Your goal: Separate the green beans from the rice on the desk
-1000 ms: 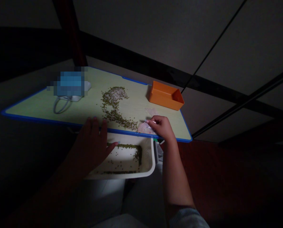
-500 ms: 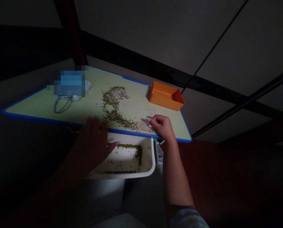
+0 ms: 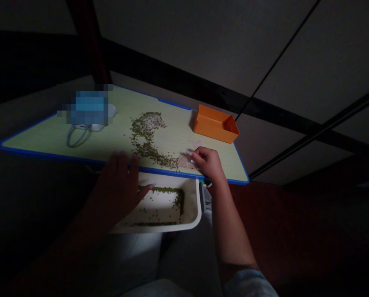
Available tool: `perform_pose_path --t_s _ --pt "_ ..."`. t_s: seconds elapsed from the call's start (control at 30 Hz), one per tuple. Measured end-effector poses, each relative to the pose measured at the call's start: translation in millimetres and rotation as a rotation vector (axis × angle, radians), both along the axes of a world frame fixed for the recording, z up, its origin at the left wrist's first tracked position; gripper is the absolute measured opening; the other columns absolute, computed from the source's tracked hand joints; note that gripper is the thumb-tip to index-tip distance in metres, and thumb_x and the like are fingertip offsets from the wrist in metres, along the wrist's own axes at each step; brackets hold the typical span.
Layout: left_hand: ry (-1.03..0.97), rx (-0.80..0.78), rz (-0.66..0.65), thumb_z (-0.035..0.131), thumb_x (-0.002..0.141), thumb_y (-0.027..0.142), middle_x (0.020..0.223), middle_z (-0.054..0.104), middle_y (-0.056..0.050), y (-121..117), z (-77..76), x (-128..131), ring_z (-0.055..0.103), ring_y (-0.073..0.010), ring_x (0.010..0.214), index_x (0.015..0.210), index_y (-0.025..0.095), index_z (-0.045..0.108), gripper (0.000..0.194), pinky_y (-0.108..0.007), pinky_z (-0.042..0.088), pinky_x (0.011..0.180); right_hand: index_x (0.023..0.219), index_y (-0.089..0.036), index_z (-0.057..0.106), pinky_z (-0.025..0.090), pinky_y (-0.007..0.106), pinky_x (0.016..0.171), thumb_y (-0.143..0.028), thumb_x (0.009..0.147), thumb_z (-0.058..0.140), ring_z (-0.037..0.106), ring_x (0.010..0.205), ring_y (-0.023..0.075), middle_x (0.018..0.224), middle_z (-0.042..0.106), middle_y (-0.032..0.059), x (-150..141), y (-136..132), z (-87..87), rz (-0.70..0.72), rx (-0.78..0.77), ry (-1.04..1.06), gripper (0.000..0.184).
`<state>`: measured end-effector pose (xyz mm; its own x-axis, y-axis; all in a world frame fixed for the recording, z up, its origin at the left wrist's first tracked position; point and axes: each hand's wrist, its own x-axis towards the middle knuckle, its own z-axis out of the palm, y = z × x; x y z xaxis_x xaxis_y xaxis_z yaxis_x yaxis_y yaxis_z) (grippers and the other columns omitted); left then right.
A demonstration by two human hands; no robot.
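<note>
My left hand (image 3: 119, 189) lies with its fingers spread over the front edge of a pale yellow table (image 3: 172, 128) with a blue rim. Its thumb sticks out above a white plastic tub (image 3: 192, 222) that sits below the edge with small green beans in it. My right hand (image 3: 208, 161) is closed in a pinch over the tabletop near the front edge; whatever is between its fingers is too small to make out. Left of it, small green beans (image 3: 147, 146) lie scattered in a curved band, with paler grains mixed in at the far end.
An orange open box (image 3: 215, 130) stands at the table's back right. On the left side lies a white device with a grey cable loop (image 3: 74, 142), partly blurred out by a blue mosaic. Pale panels (image 3: 184, 37) rise behind the table. A dark red floor (image 3: 271, 231) shows at right.
The whole view has shifted slightly to the left. My right hand keeps its pinch and has moved very little over the table. My left hand stays at the edge.
</note>
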<state>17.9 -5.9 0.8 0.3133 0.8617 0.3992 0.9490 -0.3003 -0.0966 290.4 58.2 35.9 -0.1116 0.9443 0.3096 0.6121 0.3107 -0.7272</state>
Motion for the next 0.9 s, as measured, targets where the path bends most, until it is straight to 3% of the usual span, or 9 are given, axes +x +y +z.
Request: perform_pose_path --t_s 0.43,0.7,0.9 --pt "-0.040 0.014 0.002 0.045 0.082 0.056 0.145 0.042 -0.032 0.0 -1.6 -1.4 0.031 -0.0472 0.143 0.144 0.003 0.027 0.084 -0.058 0.036 0.110 0.062 -0.018 0.058 0.029 0.024 0.051 -0.050 0.079 0.066 0.039 0.051 0.0090 0.052 0.047 -0.0046 3.9 -3.3 -1.4 0.048 -0.080 0.154 0.037" --pt "-0.011 0.004 0.005 0.046 0.083 0.054 0.143 0.039 -0.039 -2.2 -0.2 -0.8 0.032 -0.0508 0.141 0.141 -0.003 0.032 0.083 -0.059 0.035 0.111 0.061 -0.018 0.058 0.028 0.024 0.050 -0.049 0.078 0.067 0.039 0.051 0.0088 0.051 0.047 -0.0048 3.6 -5.1 0.5 0.059 -0.101 0.163 0.037" --pt "-0.020 -0.002 0.017 0.049 0.082 0.054 0.143 0.039 -0.038 -1.7 1.3 0.4 0.031 -0.0502 0.141 0.142 -0.001 0.029 0.084 -0.059 0.037 0.110 0.061 -0.018 0.058 0.029 0.023 0.050 -0.053 0.077 0.067 0.040 0.051 0.0088 0.051 0.048 -0.0046 4.7 -4.5 -0.4 0.070 -0.113 0.158 0.039"
